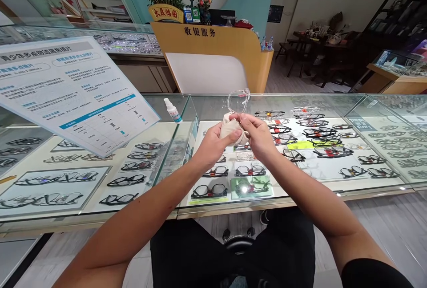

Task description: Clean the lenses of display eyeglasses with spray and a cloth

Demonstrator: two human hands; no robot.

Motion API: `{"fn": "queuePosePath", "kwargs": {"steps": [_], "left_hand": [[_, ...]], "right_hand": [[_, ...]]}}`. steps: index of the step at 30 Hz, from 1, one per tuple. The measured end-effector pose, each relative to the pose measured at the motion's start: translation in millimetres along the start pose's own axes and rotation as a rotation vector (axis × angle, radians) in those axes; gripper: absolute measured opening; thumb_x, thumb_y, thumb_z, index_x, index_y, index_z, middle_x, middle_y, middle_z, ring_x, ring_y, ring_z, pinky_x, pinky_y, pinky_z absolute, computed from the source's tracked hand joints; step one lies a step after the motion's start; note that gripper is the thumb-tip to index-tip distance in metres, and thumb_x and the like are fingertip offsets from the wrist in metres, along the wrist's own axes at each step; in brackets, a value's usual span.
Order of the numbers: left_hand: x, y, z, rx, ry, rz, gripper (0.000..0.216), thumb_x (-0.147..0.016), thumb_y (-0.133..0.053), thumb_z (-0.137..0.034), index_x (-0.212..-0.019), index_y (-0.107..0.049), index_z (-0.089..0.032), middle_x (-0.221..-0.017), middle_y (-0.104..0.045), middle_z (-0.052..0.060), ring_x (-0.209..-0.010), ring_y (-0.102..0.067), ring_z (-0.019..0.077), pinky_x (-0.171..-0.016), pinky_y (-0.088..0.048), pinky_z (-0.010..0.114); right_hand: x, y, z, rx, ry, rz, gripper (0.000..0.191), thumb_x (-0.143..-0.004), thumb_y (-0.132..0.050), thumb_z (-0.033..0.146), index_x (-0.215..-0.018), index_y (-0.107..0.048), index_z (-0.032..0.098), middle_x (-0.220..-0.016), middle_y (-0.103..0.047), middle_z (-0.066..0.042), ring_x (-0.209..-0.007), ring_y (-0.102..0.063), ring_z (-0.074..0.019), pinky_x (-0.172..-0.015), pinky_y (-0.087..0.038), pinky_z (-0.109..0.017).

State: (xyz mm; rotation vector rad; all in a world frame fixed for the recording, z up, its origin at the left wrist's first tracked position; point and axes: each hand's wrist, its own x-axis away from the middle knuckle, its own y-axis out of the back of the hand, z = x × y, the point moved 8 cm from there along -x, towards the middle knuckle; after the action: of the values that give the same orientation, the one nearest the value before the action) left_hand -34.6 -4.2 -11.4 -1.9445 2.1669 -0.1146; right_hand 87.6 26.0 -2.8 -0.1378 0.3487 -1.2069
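Both hands meet over the glass counter around a bunched cream cloth [230,128]. My left hand [218,139] grips the cloth with its thumb laid across the front. From the other side, my right hand [256,133] pinches the cloth's edge between thumb and fingers. Just beyond the fingertips shows a clear-framed pair of eyeglasses [239,101]; whether it rests on the glass or is held through the cloth, I cannot tell. A small white spray bottle [173,111] with a blue label stands on the counter to the left.
Under the glass counter top [213,210] lie rows of eyeglasses [210,190]. A large printed sheet [83,96] stands tilted at the left. Behind are a wooden cashier desk [213,41] and another display case [133,43]. A dark stool [238,244] is below the counter.
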Motion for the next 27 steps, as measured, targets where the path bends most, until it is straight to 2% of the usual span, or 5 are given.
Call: {"fn": "queuePosePath", "kwargs": {"steps": [6,14,18,23,27], "left_hand": [[1,4,1,-0.013,-0.039,-0.081,0.067,-0.079,-0.096,-0.064,-0.121,-0.078,-0.016,-0.095,-0.080,0.004,-0.080,-0.070,0.0160,-0.076,-0.055,0.028],[-2,7,-1,-0.019,-0.106,-0.076,0.063,-0.090,-0.081,-0.073,-0.116,-0.079,-0.015,-0.079,-0.075,0.002,-0.072,-0.069,0.0170,-0.071,-0.056,0.029],[-5,11,1,-0.064,-0.102,-0.011,0.062,-0.095,-0.075,-0.074,-0.113,-0.080,-0.015,-0.081,-0.074,0.004,-0.079,-0.069,0.0192,-0.075,-0.053,0.030],[-4,5,-7,-0.131,-0.108,0.142,0.059,-0.093,-0.081,-0.067,-0.120,-0.079,-0.015,-0.090,-0.075,0.005,-0.085,-0.067,0.0200,-0.080,-0.052,0.031],[0,-2,-14,-0.210,-0.103,0.172,0.061,-0.090,-0.088,-0.058,-0.131,-0.075,-0.014,-0.105,-0.079,0.008,-0.094,-0.070,0.0214,-0.086,-0.054,0.031]], "right_hand": [[1,-2,5,-0.021,-0.010,-0.049,0.057,-0.071,-0.091,0.079,-0.091,-0.084,0.026,-0.085,-0.071,0.001,-0.070,-0.053,-0.0120,-0.059,-0.043,-0.025],[0,-9,8,0.001,0.035,0.030,0.054,-0.076,-0.088,0.078,-0.088,-0.081,0.025,-0.082,-0.069,0.001,-0.065,-0.054,-0.0125,-0.057,-0.044,-0.028],[-1,-3,10,-0.003,0.024,-0.003,0.056,-0.075,-0.090,0.078,-0.092,-0.083,0.025,-0.086,-0.073,0.000,-0.070,-0.056,-0.0136,-0.059,-0.046,-0.027],[-4,2,14,-0.091,0.031,-0.020,0.053,-0.070,-0.096,0.073,-0.087,-0.083,0.024,-0.091,-0.078,-0.002,-0.078,-0.063,-0.0154,-0.070,-0.053,-0.028],[-4,4,10,-0.107,-0.014,-0.037,0.054,-0.069,-0.097,0.073,-0.088,-0.084,0.024,-0.086,-0.076,-0.001,-0.070,-0.058,-0.0134,-0.059,-0.044,-0.025]]}}
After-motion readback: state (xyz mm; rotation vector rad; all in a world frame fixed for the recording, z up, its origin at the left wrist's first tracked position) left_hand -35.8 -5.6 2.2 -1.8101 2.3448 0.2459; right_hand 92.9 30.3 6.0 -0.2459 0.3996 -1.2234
